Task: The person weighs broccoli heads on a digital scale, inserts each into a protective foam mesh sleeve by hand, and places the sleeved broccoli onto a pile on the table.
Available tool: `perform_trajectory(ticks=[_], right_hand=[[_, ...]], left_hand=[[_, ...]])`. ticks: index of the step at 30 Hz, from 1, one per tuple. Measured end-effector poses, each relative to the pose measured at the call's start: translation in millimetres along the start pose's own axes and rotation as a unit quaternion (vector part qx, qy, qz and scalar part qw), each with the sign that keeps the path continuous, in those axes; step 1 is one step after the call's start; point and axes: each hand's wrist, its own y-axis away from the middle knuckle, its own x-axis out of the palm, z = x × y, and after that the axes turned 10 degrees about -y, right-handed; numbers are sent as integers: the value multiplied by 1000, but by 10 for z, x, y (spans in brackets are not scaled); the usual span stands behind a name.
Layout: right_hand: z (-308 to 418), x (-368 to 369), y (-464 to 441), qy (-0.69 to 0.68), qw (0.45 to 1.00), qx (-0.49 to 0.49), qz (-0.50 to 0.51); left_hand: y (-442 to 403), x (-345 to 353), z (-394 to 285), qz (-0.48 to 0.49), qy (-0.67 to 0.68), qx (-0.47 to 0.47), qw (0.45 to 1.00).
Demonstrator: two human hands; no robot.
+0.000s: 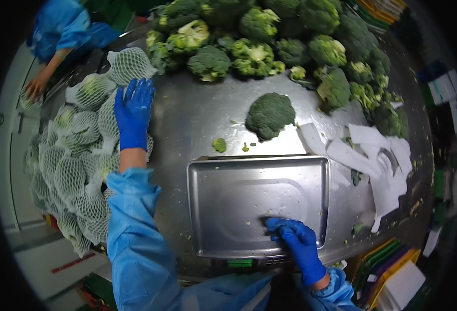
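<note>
My left hand point(134, 111), in a blue glove, reaches out with its fingers stretched. It lies against a pile of produce in white foam nets point(86, 127), with its fingertips just below one netted head point(131, 66). My right hand point(298, 243), gloved too, is over the lower right of a metal scale tray point(223, 207). Its fingers are curled together, and whatever they may hold is hidden. A single broccoli head point(271, 116) rests on the metal table beyond the tray, with small broccoli scraps point(219, 145) to its left.
Loose broccoli point(210, 63) is heaped along the far side. White foam sleeves point(360, 158) lie scattered on the right. Stacked coloured crates point(389, 272) stand at the lower right. At the upper left, another person's bare hand point(38, 83) touches a netted piece.
</note>
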Motion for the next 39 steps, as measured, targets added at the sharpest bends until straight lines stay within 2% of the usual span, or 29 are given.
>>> perform_trajectory(ticks=[2,4,5,7,8,10,11,12,13,14,15,16,17,19,20,21,23,24,25,26,28,29,30,32,33,35,36,38,39], right_hand=[[-60,11,-44,-15,1000,-5,-2],[-112,-17,-79,66,994,-43,69],[-116,6,-86,52,995,-49,68],[-113,-14,-102,85,992,-74,65],[-106,-43,-103,121,985,-98,72],[-84,-104,-60,138,982,-127,24],[-37,-161,-49,143,977,-155,22],[21,-243,-33,149,971,-185,22],[103,-332,17,117,979,-164,12],[33,-485,2,89,963,-253,-3],[70,-623,10,91,951,-291,-56],[127,-780,11,93,935,-327,-106],[177,-950,21,90,928,-316,-175],[235,-1341,-56,125,896,-320,-282],[186,-1559,-157,163,871,-334,-321],[96,-1746,-274,176,864,-328,-338],[-139,-2073,-534,239,851,-302,-356],[-219,-2184,-650,290,842,-282,-356],[-213,-2204,-754,374,760,-362,-389],[-219,-2179,-825,367,763,-365,-387],[-212,-2113,-914,234,879,-205,-362],[-203,-2097,-941,238,880,-237,-334],[-179,-2086,-941,247,884,-234,-319],[-381,-2126,-1045,159,889,-270,-333],[-294,-2055,-919,84,902,-269,-329],[3,-1841,-463,-77,906,-299,-289],[124,-1793,-228,-67,903,-325,-275],[261,-1625,206,-78,896,-364,-240],[271,-1488,396,-98,900,-357,-230]], left_hand=[[165,192,232,125,-265,-27,956],[366,645,518,185,-510,-106,833],[475,815,744,195,-508,-113,832],[655,1094,1161,346,-644,34,682],[643,1160,1350,360,-636,29,682],[608,1286,1896,371,-761,211,489],[579,1333,2102,355,-804,230,419],[554,1395,2253,376,-794,229,420],[513,1443,2354,361,-798,210,435],[472,1465,2410,343,-804,191,446],[411,1440,2426,355,-802,191,440],[336,1392,2411,352,-789,200,463],[273,1365,2375,346,-776,208,485],[296,1350,2180,273,-745,100,600],[483,1420,2007,227,-690,71,683],[789,1593,1787,195,-620,-5,760],[1191,1606,1415,185,-552,22,813],[1400,1595,1273,231,-541,58,807],[1487,1369,1133,233,-566,68,788],[1894,1478,1118,225,-554,80,798],[2348,1224,1156,212,-583,98,778],[2579,1180,1249,216,-614,129,748],[2745,1127,1306,215,-677,145,689],[2985,1221,1341,210,-774,271,532],[3064,1303,1338,204,-773,273,535],[3186,1510,1327,174,-835,294,431],[3260,1641,1288,165,-835,294,435],[3435,1860,1233,220,-735,351,537],[3506,1852,1308,259,-665,283,641]])
